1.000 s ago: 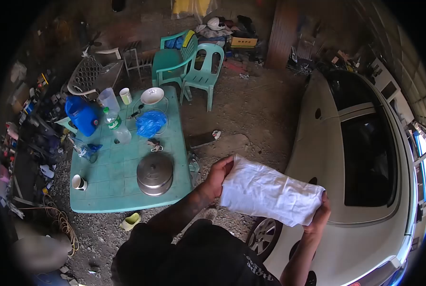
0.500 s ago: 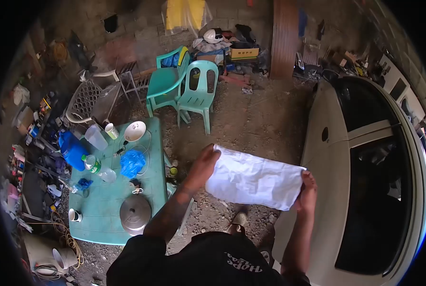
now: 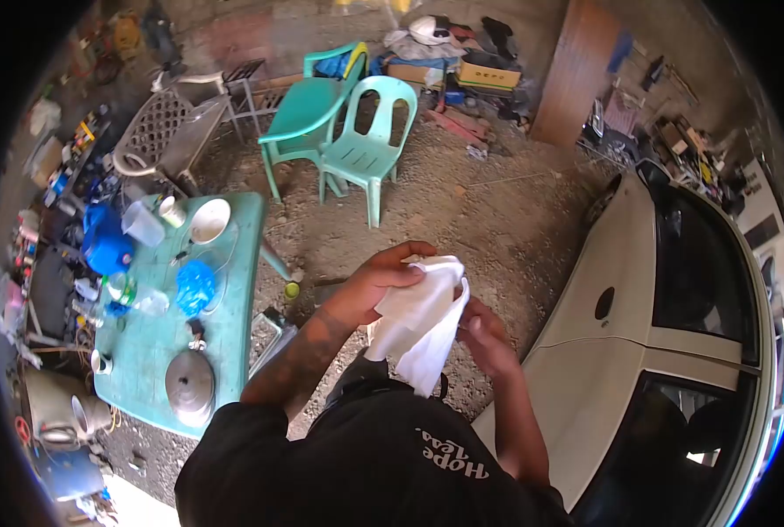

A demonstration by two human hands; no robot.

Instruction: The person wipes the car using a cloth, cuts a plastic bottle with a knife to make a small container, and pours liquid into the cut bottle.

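A white cloth (image 3: 423, 321) hangs folded and creased in front of my black shirt, its lower end drooping to a narrow point. My left hand (image 3: 381, 285) grips the cloth's upper left part between thumb and fingers. On the other side, my right hand (image 3: 489, 338) closes its thumb and fingers at the cloth's right edge; the fingertips are partly hidden. Both hands are near each other above the gravelly ground, between the green table (image 3: 142, 347) and the light-coloured car (image 3: 576, 378).
On the table are a blue plastic bag (image 3: 196, 288), a lidded pot (image 3: 190, 386), a white bowl (image 3: 210, 220), a blue jug (image 3: 107, 241) and cups. Green plastic chairs (image 3: 370, 145) stand ahead. Boxes and clutter line the wall and the left side.
The cloth was stretched wide between both hands; now it is gathered and hanging folded. My right hand has come left towards my left hand, and the view has shifted.
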